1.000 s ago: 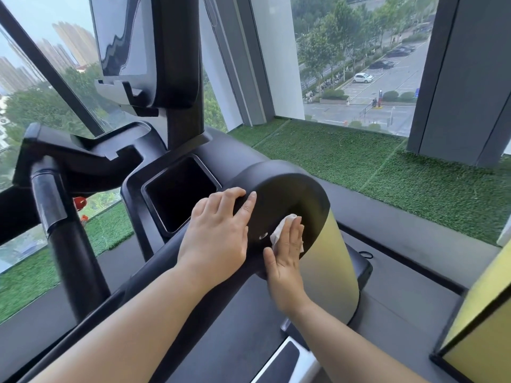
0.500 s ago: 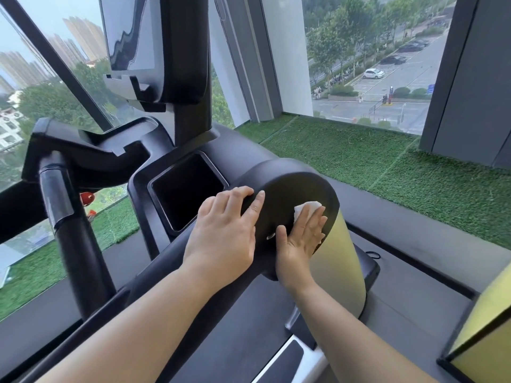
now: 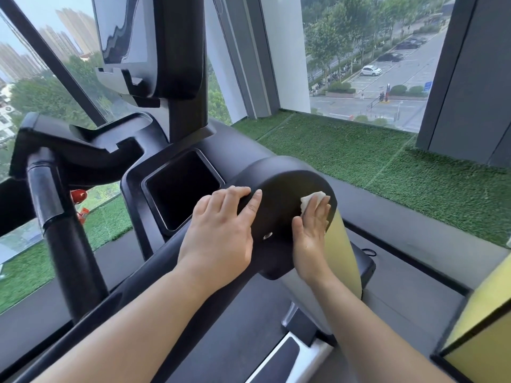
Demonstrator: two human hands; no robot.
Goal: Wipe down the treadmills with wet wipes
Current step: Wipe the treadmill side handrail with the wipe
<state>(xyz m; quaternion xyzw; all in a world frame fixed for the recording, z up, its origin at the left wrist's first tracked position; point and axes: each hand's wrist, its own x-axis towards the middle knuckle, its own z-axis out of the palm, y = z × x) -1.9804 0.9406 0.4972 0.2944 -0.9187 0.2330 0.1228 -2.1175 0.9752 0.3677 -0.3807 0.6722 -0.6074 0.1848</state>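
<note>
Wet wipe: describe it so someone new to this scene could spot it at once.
Find the treadmill's black rounded cover in mid-frame. The wet wipe lies against its upper right edge, pressed flat under the right hand. It is the only white, crumpled thing on that black surface.

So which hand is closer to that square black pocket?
Left. The left hand rests on the round black cover just beside the pocket; the right hand presses the wipe on the cover's far edge, farther away.
</note>
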